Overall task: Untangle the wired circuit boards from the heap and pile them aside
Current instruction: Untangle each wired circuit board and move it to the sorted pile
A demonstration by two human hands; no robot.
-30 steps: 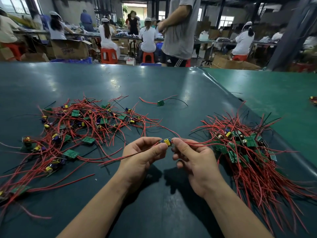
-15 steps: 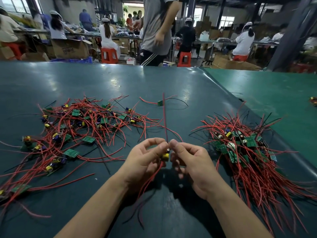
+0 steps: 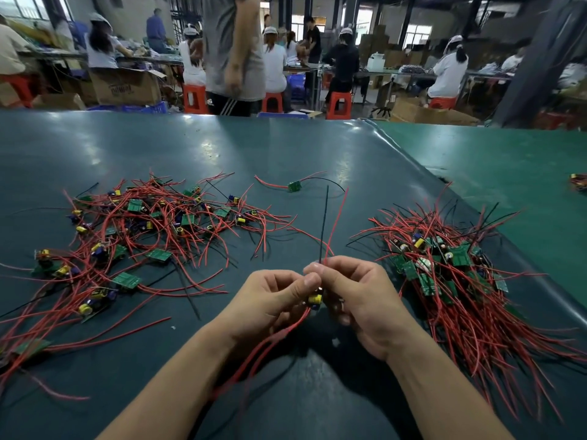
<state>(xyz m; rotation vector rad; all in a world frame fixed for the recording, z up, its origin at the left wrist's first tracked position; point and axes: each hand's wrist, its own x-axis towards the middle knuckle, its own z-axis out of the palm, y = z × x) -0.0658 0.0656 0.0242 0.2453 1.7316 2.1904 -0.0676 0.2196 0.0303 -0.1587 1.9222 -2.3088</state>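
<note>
Between both hands, low over the bench [image 3: 286, 147], one small board [image 3: 315, 299] pinched by left fingers [image 3: 305, 284] and right fingers [image 3: 320, 270], wires up and down, sorted pile [image 3: 451, 274] just right of the right hand [image 3: 362, 300], nearer than the left hand [image 3: 270, 304].

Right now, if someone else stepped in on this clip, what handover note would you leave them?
Left hand and right hand: both pinch one wired board above the table, its leads sticking up and hanging down.
Tangled heap: spread out on the left, many boards left.
Sorted pile: on the right, sizeable.
One stray board lies farther back.
Next: probably lay the held board on the right pile, then continue.
</note>
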